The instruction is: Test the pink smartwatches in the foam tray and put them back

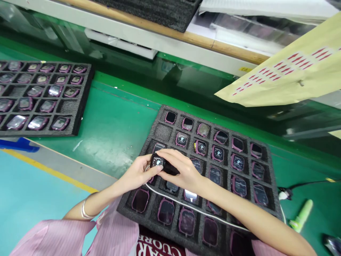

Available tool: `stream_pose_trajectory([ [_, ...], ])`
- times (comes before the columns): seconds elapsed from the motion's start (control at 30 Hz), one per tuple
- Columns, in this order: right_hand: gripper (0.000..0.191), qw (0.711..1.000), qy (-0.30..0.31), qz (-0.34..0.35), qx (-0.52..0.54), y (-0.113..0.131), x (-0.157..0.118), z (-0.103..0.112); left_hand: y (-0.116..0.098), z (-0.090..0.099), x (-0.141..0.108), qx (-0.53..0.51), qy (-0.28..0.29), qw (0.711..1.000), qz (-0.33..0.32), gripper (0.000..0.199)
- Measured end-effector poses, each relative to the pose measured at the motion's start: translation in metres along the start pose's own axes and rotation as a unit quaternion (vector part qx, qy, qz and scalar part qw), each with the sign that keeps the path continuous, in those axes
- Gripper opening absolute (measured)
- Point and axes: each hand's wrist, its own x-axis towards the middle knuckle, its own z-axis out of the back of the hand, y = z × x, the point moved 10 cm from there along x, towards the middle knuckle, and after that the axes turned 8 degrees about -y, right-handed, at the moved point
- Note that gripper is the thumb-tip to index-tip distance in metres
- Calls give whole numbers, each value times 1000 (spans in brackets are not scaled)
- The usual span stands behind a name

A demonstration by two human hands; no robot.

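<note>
Both of my hands hold a smartwatch (pixel 157 161) with a lit dial, just above a dark foam tray (pixel 163 132). My left hand (pixel 140 171) grips its left side, the thumb at its lower edge. My right hand (pixel 182 167) closes round it from the right, fingers along the top. A white cable (pixel 181 202) runs from near my left fingers across the tray to the right; whether it joins the watch is hidden. Purple-framed watches fill most of the tray's compartments; some, such as one watch (pixel 181 139), show lit dials, others dark screens.
A second foam tray (pixel 86 92) with purple-framed watches lies at the left on the green table (pixel 112 117). A yellow sheet with red arrows (pixel 287 67) hangs at the upper right. A white plug (pixel 285 194) and a green tool-like object (pixel 302 215) lie right of the near tray.
</note>
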Motion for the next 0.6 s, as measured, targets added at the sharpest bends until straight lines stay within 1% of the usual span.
stream_pose_trajectory([
  [0.1,42,1000,-5,-2,3,0,1,1,-2,0,1,6,-2,1000,-8,27],
  [0.3,43,1000,-12,2,8,0,1,2,1,1,1,17,-9,1000,1,29],
  [0.6,42,1000,-11,3,-1,0,0,1,-3,1,1,33,-8,999,-16,28],
])
